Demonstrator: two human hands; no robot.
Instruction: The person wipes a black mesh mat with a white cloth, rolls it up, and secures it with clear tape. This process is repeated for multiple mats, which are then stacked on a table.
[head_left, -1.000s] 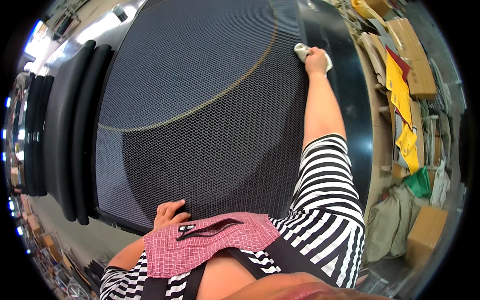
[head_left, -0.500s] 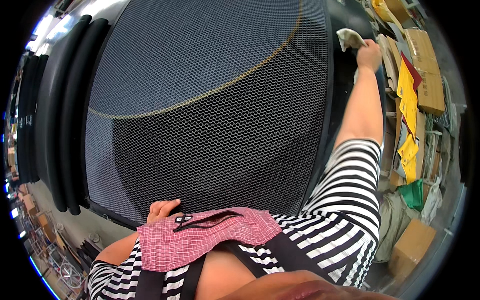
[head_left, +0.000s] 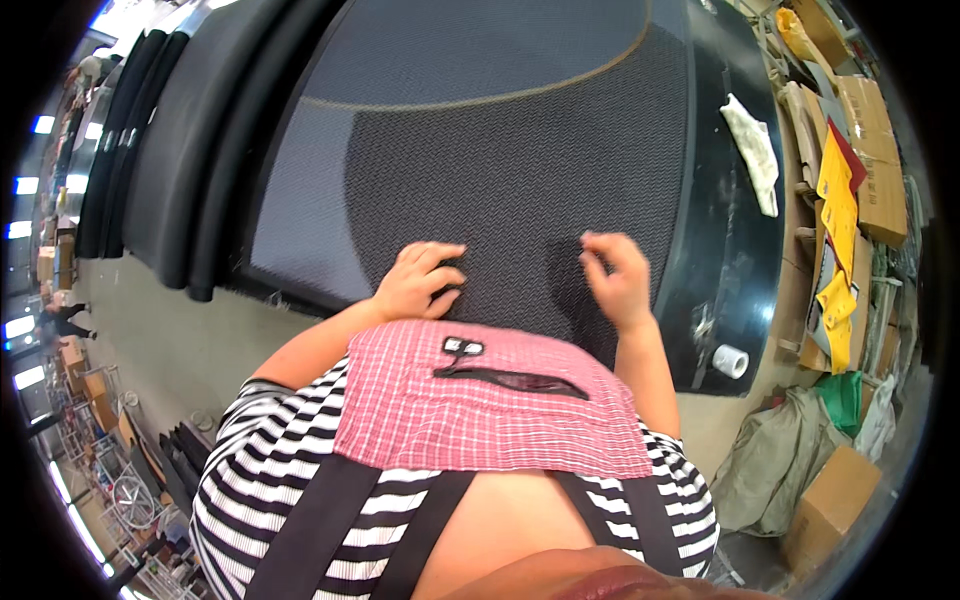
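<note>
A large dark textured sheet [head_left: 510, 200] with a fine wavy weave and a curved yellowish line lies in front of me. My left hand [head_left: 420, 282] is over its near edge with fingers apart and curled a little, holding nothing I can see. To the right, my right hand [head_left: 617, 280] is above the same sheet, its thumb and fingers bent but apart, with nothing visible between them. A white cloth [head_left: 752, 155] lies crumpled on the glossy black surface [head_left: 730, 270] beyond the sheet's right edge, away from both hands.
A white roll [head_left: 730, 361] stands near the black surface's front corner. Long black padded rolls [head_left: 215, 150] line the left side. At right are cardboard boxes [head_left: 870, 150], yellow sheets [head_left: 838, 200] and a beige sack [head_left: 775, 460]. Grey floor [head_left: 200, 330] shows at left.
My right hand has let go of the white cloth and drawn back toward me over the sheet. My left hand has moved forward and right onto the sheet. The view has shifted.
</note>
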